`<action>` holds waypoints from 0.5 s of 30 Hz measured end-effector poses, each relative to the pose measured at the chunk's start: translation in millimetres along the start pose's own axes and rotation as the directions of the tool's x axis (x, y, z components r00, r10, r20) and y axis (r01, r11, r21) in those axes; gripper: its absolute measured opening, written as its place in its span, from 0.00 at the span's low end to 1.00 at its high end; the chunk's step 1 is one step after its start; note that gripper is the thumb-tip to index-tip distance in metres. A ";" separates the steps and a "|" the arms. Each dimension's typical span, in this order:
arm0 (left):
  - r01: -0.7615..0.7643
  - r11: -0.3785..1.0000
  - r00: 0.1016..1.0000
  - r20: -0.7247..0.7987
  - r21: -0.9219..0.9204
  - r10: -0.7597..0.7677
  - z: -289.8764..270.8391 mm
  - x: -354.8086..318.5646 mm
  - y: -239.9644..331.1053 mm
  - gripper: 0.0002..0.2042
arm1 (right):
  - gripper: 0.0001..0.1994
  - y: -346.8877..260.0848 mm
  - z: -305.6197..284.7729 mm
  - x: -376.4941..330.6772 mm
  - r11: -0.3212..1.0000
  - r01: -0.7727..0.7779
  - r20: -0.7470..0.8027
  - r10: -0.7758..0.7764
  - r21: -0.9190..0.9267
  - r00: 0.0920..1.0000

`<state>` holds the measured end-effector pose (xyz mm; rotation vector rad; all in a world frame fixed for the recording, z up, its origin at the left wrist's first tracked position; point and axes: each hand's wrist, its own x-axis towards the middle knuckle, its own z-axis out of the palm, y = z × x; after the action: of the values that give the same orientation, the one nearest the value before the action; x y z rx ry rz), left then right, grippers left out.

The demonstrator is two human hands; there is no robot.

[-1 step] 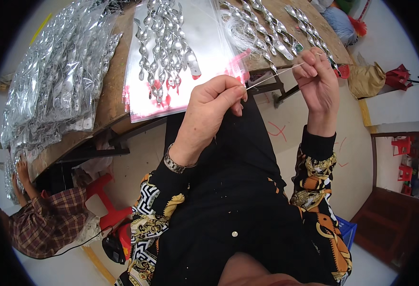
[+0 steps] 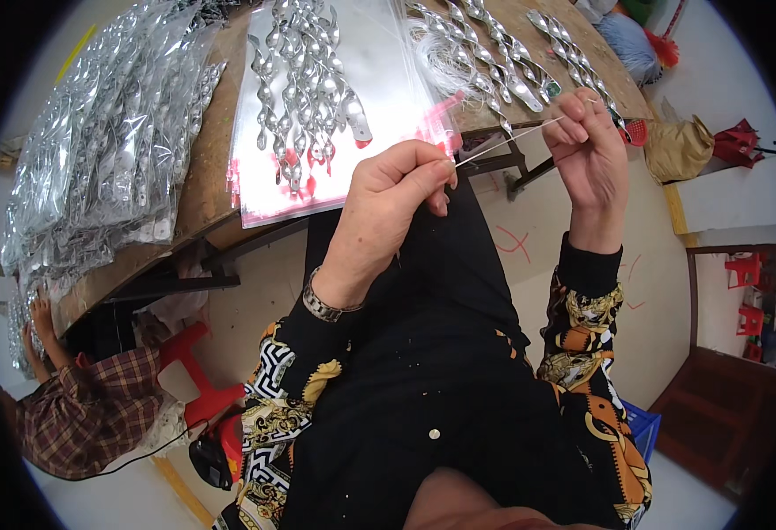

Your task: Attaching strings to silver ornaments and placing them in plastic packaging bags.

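White string (image 2: 507,142) runs in a taut, slightly slanting line between two bare hands in the head view, in front of the table's near edge and above the pale floor. The left hand (image 2: 390,199) pinches its lower end, thumb pressed onto the bent forefinger and the remaining fingers curled under; a linked metal band (image 2: 328,305) circles that wrist. The right hand (image 2: 589,146) is higher, its fingertips closed on the other end and its palm turned partly inward.

Beyond the left hand, twisted silver strips (image 2: 304,84) lie in a bunch on a stack of clear plastic bags (image 2: 375,141) with pink-red edging, which reaches past the edge of the wooden table (image 2: 218,115). Near the right hand are a loose coil of pale string (image 2: 445,62), more spiral strips (image 2: 498,49) and another spiral bundle (image 2: 574,62) set further right. Bagged strips (image 2: 110,132) are heaped on the table's left side.

At the lower left, a co-worker in a plaid shirt (image 2: 96,402) reaches toward shiny material, beside a red chair (image 2: 195,375). Off to the right are a tan bag (image 2: 678,148) and a dark red umbrella (image 2: 738,144).
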<state>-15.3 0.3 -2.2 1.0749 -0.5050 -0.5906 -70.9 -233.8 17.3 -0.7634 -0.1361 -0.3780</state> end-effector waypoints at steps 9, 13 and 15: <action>0.050 0.995 0.993 0.098 0.084 -0.058 18.6 -1.2 8.9 0.07 | 0.06 16.8 52.8 -16.3 0.953 0.005 0.058 0.013 -0.302 0.998; 0.101 0.991 0.988 0.105 0.085 -0.109 21.4 -2.0 14.4 0.07 | 0.07 18.0 63.9 -20.9 0.949 -0.009 0.065 0.031 -0.314 0.997; 0.108 0.989 0.985 0.122 0.097 -0.120 19.4 -3.1 12.9 0.07 | 0.08 20.1 63.0 -21.8 0.916 0.021 0.047 -0.002 -0.402 0.999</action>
<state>-27.6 -5.8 16.9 1.1621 -0.5888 -0.7468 -82.4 -170.6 43.9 -1.1803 -0.1063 -0.4050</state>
